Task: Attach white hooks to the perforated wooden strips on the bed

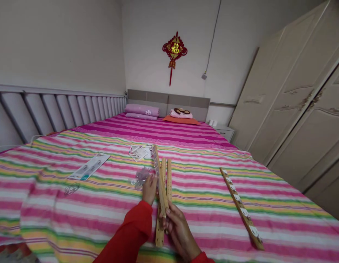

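My right hand grips the near end of a long wooden strip, fingers wrapped round it. The strip points away from me, slightly raised, and small clear pieces line its far left side. My left hand is closed against the strip's left edge; whatever its fingertips pinch there is too small to make out. Beside that hand lies a clear, purplish plastic pile. Beneath the held strip, more wooden strips with rows of holes rest on the bed, one nearer me and one to the right.
A wooden strip bearing several white hooks lies to the right on the striped bedsheet. On the left are a flat package and a small wire-like bundle. Packaging cards lie farther back. A railing borders the bed's left side.
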Demonstrator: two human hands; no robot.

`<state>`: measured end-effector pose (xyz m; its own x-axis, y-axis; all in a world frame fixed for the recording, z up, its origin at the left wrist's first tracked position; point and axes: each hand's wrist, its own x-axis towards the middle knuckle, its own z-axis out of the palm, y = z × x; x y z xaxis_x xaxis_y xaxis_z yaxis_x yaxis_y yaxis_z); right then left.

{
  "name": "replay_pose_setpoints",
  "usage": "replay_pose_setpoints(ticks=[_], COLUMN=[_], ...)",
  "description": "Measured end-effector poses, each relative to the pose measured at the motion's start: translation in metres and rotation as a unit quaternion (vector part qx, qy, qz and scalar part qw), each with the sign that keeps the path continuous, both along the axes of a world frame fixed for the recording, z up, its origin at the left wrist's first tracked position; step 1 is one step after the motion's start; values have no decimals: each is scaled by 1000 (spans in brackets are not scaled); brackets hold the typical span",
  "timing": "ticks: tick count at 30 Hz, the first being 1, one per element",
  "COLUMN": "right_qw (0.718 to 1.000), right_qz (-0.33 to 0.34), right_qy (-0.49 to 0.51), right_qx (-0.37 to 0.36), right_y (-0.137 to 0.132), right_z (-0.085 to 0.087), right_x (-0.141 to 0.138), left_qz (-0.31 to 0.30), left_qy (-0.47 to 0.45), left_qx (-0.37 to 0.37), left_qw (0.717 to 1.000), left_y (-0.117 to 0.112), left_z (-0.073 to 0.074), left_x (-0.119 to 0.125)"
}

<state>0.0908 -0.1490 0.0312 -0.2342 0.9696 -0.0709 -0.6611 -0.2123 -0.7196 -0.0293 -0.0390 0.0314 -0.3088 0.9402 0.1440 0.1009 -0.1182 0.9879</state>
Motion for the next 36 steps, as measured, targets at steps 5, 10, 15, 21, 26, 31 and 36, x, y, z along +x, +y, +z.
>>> replay_pose_setpoints(ticks=[5, 10, 15, 21, 26, 31, 36], right_qw=[1000, 1000, 999, 999, 999, 999, 998], right_qz=[5, 21, 27, 23, 23, 39, 51], right_qy=[12, 9, 14, 23, 7, -14, -40], right_qx=[-7, -9, -18, -30, -24, -4, -17], right_y=[-8, -18, -26, -29, -29, -38, -52], right_z=[-1, -5, -6, -7, -10, -20, -42], right_x=[2, 5, 16, 23, 28, 40, 47], left_qz=[-3, 24, 46, 57, 68, 58, 76], left_qy=[12, 52, 103, 135, 135, 92, 80], left_qx=[-6, 24, 25, 20, 30, -8, -28], left_qw=[1000, 998, 993, 989, 988, 994, 994], left_y=[14, 32, 44, 50, 58, 61, 64], left_z=[14, 15, 7, 6, 20, 36, 41], left_x=[-4, -4, -8, -14, -16, -14, -15])
